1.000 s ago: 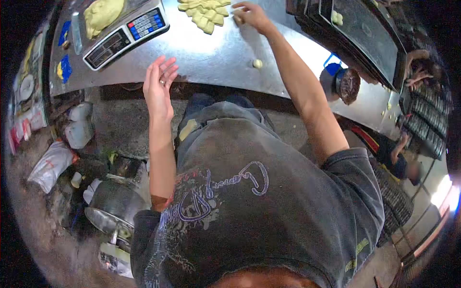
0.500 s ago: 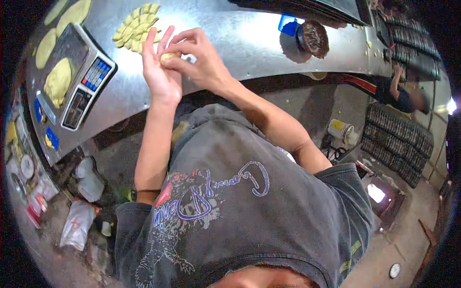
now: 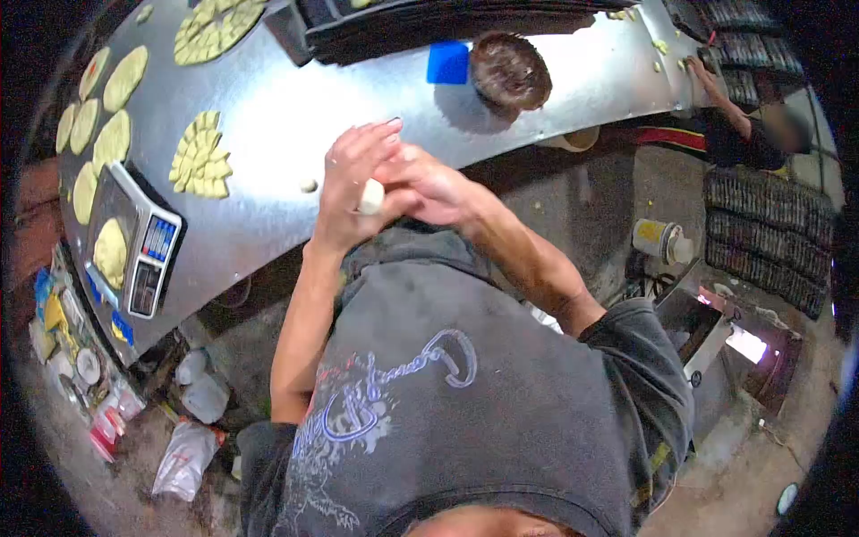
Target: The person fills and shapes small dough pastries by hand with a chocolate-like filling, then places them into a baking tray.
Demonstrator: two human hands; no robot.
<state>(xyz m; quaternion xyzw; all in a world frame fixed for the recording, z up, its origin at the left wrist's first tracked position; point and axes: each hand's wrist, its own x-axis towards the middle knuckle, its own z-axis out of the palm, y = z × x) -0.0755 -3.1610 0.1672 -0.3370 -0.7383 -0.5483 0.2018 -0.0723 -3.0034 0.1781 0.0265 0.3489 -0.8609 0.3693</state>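
A small pale dough ball (image 3: 371,197) sits between my two hands above the table's near edge. My left hand (image 3: 347,183) is upright with its palm against the ball. From the other side my right hand (image 3: 434,186) closes in, its thumb by the ball and its fingers overlapping the left ones, partly hidden. A small lump of dough (image 3: 309,185) lies on the metal table (image 3: 277,116) left of my hands. Farther left is a cluster of cut dough pieces (image 3: 199,161). Ahead to the right rests a bowl of dark brown paste (image 3: 510,72) beside a blue flat piece (image 3: 447,63).
A digital scale (image 3: 148,259) carries a large dough lump (image 3: 110,253) at the left. Flattened dough rounds (image 3: 112,139) and another cut batch (image 3: 215,31) lie beyond it. Dark stacked trays (image 3: 429,31) stand at the back. Another person (image 3: 743,125) works at far right.
My view has shifted, so more of the table's left shows. My hands have gone from a fingertip pinch on the dough to palms pressed around it. A small lump now shows on the table.
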